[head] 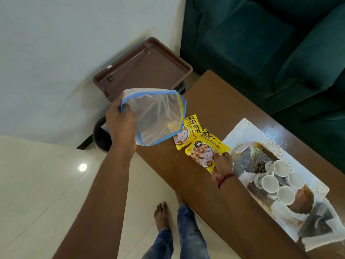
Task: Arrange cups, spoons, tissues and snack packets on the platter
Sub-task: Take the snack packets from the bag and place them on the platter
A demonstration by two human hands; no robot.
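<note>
My left hand [119, 120] holds a clear zip bag with a blue rim [158, 116] by its mouth, lifted over the table's left end. Two yellow soya-chunk snack packets lie on the brown table [214, 101]: one [183, 133] partly under the bag, the other [203, 148] nearer me, with my right hand [221, 165] gripping its right edge. Right of them sits the glossy patterned platter [248, 128] carrying several white cups [283, 181] clustered mouth-up. A transparent packet [317, 221] lies on the platter's near end.
A brown plastic stool [145, 70] stands against the white wall past the table's left end, a dark bin [101, 135] below it. A green sofa [270, 43] runs behind the table. My bare feet and jeans [179, 230] are at the table's near edge.
</note>
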